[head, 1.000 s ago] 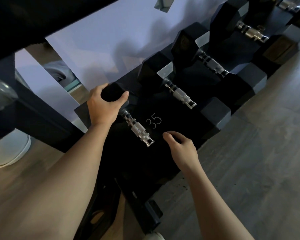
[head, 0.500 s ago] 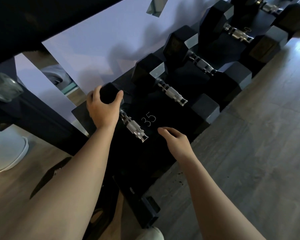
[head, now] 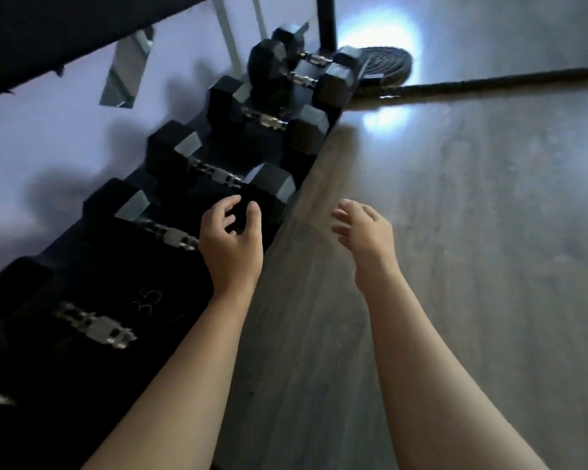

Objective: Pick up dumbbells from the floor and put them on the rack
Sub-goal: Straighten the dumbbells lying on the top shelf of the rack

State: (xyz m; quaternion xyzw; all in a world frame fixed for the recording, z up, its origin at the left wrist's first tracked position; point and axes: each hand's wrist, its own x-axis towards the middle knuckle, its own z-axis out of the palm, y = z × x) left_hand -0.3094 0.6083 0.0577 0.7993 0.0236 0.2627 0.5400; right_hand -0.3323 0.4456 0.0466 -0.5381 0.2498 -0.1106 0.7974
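Now, the scene as your head camera has it:

Left hand: your left hand (head: 230, 240) is at the centre of the frame, over the front edge of the rack, fingers loosely curled and spread, gripping nothing. Whether it touches the black surface below, you cannot tell.

Right hand: your right hand (head: 365, 234) is just right of centre, over the floor, fingers loose and apart, empty.

Rack: the rack (head: 170, 283) runs as a dark band from the lower left of the frame up toward the upper middle, along the pale wall (head: 48, 137). A chalky "35" (head: 146, 301) is written on its sloped face, left of your left forearm.

Dumbbells: five or six black hex dumbbells lie in a row on the rack. The nearest dumbbell (head: 95, 329) shows its metal handle at lower left; its heads are lost in the dark. The second dumbbell (head: 170, 234) lies just left of your left hand. The third (head: 214, 173) is above that hand, its front head close by your fingertips. The fourth (head: 263, 119) and the far ones (head: 302, 78) are in the upper middle.

Floor: the grey wood floor (head: 472, 232) fills the right half of the frame.

Rope: a thick rope (head: 489, 84) crosses the upper right, ending in a coil (head: 386, 67) by the rack's far end.
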